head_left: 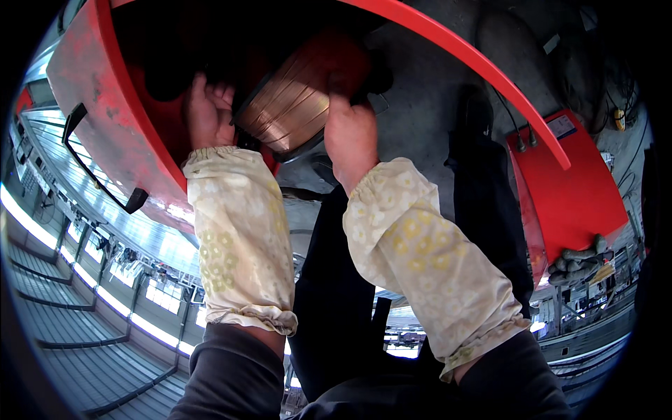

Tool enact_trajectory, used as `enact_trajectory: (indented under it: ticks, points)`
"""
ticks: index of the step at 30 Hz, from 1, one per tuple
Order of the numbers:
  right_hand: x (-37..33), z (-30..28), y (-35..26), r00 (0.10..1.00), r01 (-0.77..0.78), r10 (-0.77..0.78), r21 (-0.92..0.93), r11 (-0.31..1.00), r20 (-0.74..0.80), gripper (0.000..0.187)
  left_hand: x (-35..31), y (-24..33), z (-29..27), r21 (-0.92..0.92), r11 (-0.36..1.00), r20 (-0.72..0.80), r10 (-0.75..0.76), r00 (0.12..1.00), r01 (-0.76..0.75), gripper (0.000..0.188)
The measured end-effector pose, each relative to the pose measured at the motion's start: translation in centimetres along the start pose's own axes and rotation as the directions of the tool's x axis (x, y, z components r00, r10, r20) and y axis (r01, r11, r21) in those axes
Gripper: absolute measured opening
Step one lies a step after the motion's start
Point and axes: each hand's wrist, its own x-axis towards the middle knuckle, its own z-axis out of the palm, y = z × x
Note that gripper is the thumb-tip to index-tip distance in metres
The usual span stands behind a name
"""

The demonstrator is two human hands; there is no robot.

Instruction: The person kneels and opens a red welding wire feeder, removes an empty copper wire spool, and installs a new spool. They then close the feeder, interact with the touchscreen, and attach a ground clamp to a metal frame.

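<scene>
A spool of copper-coloured wire [290, 105] sits tilted in the dark opening of a red machine housing [98, 91]. My right hand [351, 136] grips the spool's right rim, with the thumb lying over its edge. Left of the spool is my left hand [208, 115], palm turned up and fingers partly spread, with nothing visible in it. Its fingertips reach into shadow, and I cannot tell whether they touch the spool. Floral cream sleeve covers wrap both forearms.
A black handle [98, 164] juts from the housing's left panel. The curved red edge [462, 52] arches over the spool to the right. At the right stands a red box-shaped machine [570, 182] with cables attached, and grey gloves [581, 259] lie at its edge.
</scene>
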Motion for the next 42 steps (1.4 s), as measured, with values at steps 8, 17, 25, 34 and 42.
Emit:
enact_trajectory:
  ticks: [8,17,25,34,42]
  points:
    - [-0.8,0.1,-1.5,0.995,-0.095,0.096,-0.018,0.995,0.031,0.067,-1.2,0.0,1.2,0.060,0.992,-0.029,0.109,0.994,-0.107,0.012]
    - [1.4,-1.2,-0.1,0.949,-0.314,0.310,-0.067,0.947,-0.055,0.075,-3.5,0.1,5.2,0.181,0.983,-0.253,0.087,0.964,-0.041,0.072]
    - [0.1,-0.6,-2.2,0.947,-0.319,0.318,0.015,0.948,0.036,0.066,0.2,-5.6,1.2,0.173,0.944,-0.192,0.313,0.930,-0.282,0.066]
    - [-0.6,0.3,-2.9,0.922,-0.387,0.387,-0.015,0.922,-0.016,0.061,-3.1,-4.8,1.1,0.132,0.973,-0.265,0.217,0.940,-0.188,0.063]
    - [-0.1,-0.8,-0.5,0.952,-0.300,0.293,0.081,0.951,0.090,0.057,-1.9,-4.9,0.9,0.067,0.981,-0.319,0.192,0.928,-0.180,0.061]
